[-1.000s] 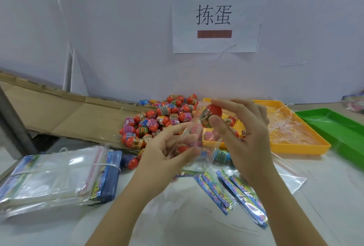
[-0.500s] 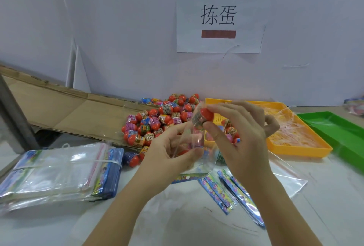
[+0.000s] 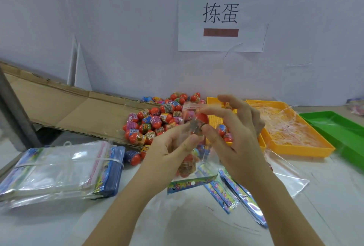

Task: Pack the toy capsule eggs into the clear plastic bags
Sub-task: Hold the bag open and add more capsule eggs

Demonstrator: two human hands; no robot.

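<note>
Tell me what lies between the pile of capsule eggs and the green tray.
Yellow trays, seemingly two side by side, lie there; the one beside the green tray holds pale pink strips. The head view shows this.

Person, parts in view: left hand (image 3: 167, 153) with left forearm (image 3: 126, 212); right hand (image 3: 236, 143) with right forearm (image 3: 281, 212). Both hands bare. Both forearms bare from the wrist to the lower edge of the frame. Fingers slender, with creases visible at the knuckles. Nail detail too blurred to tell.
</note>
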